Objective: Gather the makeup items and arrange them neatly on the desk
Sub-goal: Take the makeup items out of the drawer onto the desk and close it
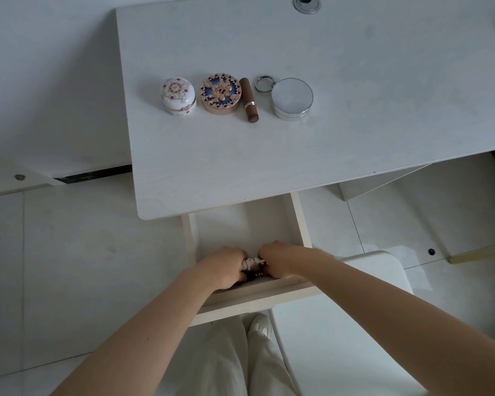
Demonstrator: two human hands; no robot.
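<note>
Desk, white top, carries one row, left to right: white flowered jar; rose-gold and blue compact; brown lipstick lying on its side, just beside the compact; small metal ring; silver round compact with the ring at its far-left edge. Drawer under the front edge of the desk stands pulled out. Both hands are down inside it, close together. Left hand: fingers curled, gripping one end of a small patterned item. Right hand: fingers curled over the other end. The item is mostly hidden between them; its kind cannot be told. Something dark shows just beneath it. White chair stands right of the drawer.
</note>
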